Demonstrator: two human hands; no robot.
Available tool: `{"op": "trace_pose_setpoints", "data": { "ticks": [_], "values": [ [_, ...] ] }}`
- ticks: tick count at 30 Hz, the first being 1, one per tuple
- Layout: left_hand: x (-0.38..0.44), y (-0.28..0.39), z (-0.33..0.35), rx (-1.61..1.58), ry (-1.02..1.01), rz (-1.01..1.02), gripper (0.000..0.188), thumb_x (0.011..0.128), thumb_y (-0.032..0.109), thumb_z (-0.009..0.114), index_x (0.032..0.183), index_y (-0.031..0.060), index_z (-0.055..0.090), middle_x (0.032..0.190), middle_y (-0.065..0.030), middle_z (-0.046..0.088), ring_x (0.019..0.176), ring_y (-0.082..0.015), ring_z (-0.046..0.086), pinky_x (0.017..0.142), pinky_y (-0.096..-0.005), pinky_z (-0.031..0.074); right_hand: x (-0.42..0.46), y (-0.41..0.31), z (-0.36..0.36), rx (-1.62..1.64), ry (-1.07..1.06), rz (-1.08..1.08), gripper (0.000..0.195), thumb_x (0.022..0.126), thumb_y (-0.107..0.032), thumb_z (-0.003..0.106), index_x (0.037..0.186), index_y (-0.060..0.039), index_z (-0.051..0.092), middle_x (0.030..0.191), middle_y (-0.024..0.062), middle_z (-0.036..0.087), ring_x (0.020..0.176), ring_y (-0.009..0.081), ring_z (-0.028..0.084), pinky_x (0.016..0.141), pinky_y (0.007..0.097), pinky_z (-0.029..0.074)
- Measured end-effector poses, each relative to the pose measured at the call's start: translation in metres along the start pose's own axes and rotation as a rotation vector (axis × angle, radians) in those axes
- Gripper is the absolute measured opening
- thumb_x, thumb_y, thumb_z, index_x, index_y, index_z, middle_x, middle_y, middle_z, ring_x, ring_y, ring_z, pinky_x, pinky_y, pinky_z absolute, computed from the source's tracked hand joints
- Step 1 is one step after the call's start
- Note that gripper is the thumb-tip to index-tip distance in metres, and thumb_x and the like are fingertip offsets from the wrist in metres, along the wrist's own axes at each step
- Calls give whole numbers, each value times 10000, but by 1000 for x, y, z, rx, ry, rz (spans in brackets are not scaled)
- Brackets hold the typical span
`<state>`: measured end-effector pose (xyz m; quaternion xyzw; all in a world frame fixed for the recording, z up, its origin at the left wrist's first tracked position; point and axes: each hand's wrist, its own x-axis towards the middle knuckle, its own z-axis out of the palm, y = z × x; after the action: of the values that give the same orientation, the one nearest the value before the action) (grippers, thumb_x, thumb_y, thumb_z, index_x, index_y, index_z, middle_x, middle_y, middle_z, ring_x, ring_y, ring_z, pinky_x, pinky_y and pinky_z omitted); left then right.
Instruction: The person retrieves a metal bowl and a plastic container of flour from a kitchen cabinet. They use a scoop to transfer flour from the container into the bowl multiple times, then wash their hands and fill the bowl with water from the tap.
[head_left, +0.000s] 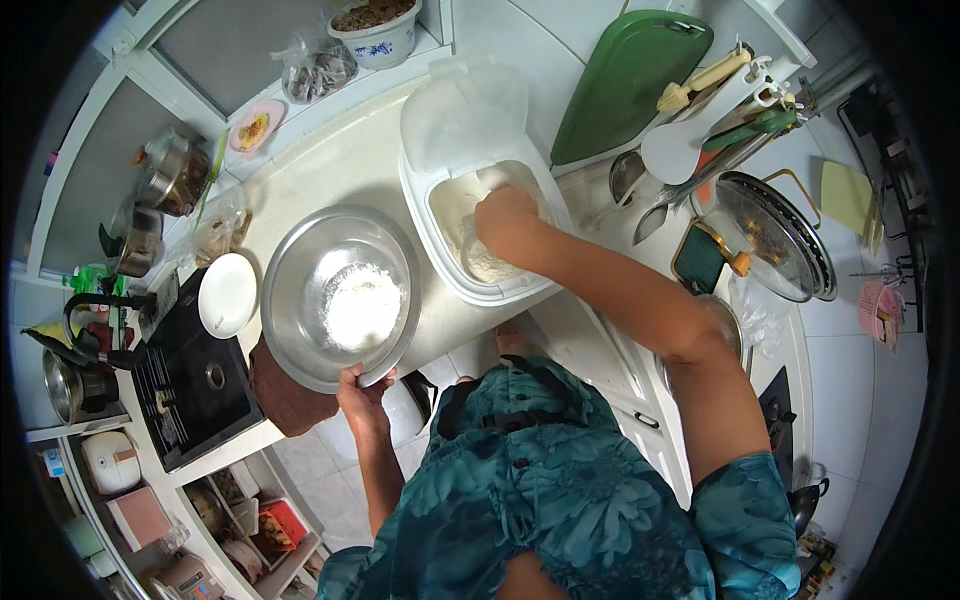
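My left hand (364, 390) grips the near rim of a wide stainless steel bowl (294, 300), which stands at the counter's edge with a heap of white powder (363, 306) in it. To its right, a white plastic storage bin (420, 217) stands with its translucent lid (465, 120) raised. My right hand (507, 217) reaches inside the bin with curled fingers, above pale flour-like powder (491, 266). It seems to hold a scoop or cup, of which only a curved rim shows; the fingers hide the rest.
A white plate (227, 295) lies left of the bowl, beside a black sink (202, 375). A brown cloth (289, 394) hangs over the counter edge. Behind the bin leans a green cutting board (634, 86); hanging utensils (679, 150) and a glass lid (772, 232) are at right.
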<state>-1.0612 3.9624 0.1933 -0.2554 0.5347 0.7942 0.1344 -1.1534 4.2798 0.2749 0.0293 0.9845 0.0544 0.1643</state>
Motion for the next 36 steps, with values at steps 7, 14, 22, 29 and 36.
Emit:
{"op": "trace_pose_setpoints", "data": {
  "ticks": [7, 14, 22, 29, 36],
  "values": [
    [-11, -4, -3, 4, -2, -29, 350, 833, 234, 526, 1083, -10, 506, 908, -139, 660, 658, -272, 664, 596, -345, 512, 79, -29, 84, 156, 3, 293, 288, 835, -130, 610, 1086, -3, 676, 1246, 230, 561, 1097, 303, 603, 761, 318, 554],
    [-17, -5, -6, 25, 65, -13, 354, 836, 233, 508, 1063, -37, 528, 905, -164, 659, 678, -289, 669, 584, -345, 522, 57, -12, 60, 517, -44, 81, 317, 830, -89, 575, 1102, 62, 636, 1243, 268, 558, 1079, 366, 610, 877, 403, 517],
    [-17, 0, -4, -4, 47, 32, 341, 834, 227, 521, 1072, -18, 515, 902, -151, 664, 696, -284, 672, 603, -356, 510, 64, -24, 63, 777, -223, -27, 280, 845, -58, 546, 1093, 68, 578, 953, 228, 619, 813, 301, 627, 678, 374, 507],
    [-9, 5, -3, 1, 15, 41, 344, 837, 239, 522, 1045, -33, 552, 877, -155, 676, 698, -267, 675, 620, -346, 523, 39, -6, 19, 1447, -548, 51, 158, 936, -154, 540, 976, -1, 531, 744, 55, 539, 548, 97, 458, 421, 242, 358],
    [-8, 15, 1, 28, -2, 47, 344, 838, 243, 525, 1040, -32, 564, 859, -155, 684, 702, -264, 678, 634, -346, 530, 25, 13, 11, 1975, -680, 140, 115, 941, -87, 499, 1033, -17, 495, 932, 94, 574, 614, 67, 467, 469, 207, 359]
  ]
}}
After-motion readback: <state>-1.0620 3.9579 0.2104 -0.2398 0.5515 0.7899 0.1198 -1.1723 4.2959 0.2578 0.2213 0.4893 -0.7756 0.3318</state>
